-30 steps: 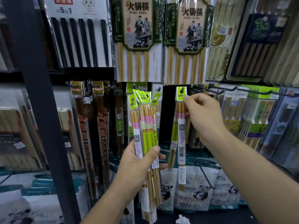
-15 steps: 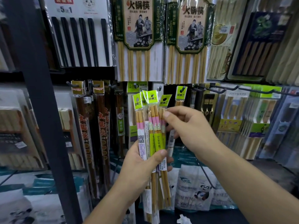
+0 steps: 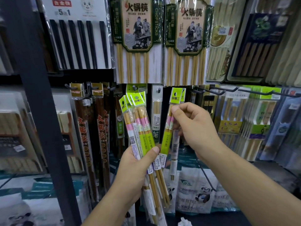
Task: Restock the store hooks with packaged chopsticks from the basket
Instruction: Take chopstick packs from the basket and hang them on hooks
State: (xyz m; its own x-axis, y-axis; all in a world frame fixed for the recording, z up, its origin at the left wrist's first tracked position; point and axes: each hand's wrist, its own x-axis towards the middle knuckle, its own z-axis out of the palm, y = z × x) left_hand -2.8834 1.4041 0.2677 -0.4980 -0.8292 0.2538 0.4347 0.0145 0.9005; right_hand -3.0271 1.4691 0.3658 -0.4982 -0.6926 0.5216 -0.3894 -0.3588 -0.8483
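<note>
Packaged chopsticks (image 3: 141, 128), a fanned bundle of slim clear packs with lime-green header cards, stand upright in the left hand (image 3: 136, 167), low in the middle of the view. Its fingers and thumb are wrapped round the bundle's lower half. Just beside it, the right hand (image 3: 197, 132) pinches a single pack (image 3: 166, 141) of the same kind between thumb and fingertips, near its top, header card up. The basket is out of sight.

Just behind the single pack, a matching pack (image 3: 175, 145) seems to hang in the middle row of the rack (image 3: 84, 77); its hook is hidden. To the left, short pegs (image 3: 158, 90) hold a white pack (image 3: 157, 110) and dark brown chopsticks (image 3: 83, 128). To the right, long black hooks (image 3: 228, 92) reach forward. Along the rack's top edge hang two large bamboo sets (image 3: 138, 38), with black chopsticks (image 3: 78, 43) toward the top left corner.

The step in hand looks like hanging: one pack held apart from the bundle, ready for a hook. The next move likely calls for raising it, lining the hole in its header card with the hook tip and sliding it back, while the left hand steadies the rest.
</note>
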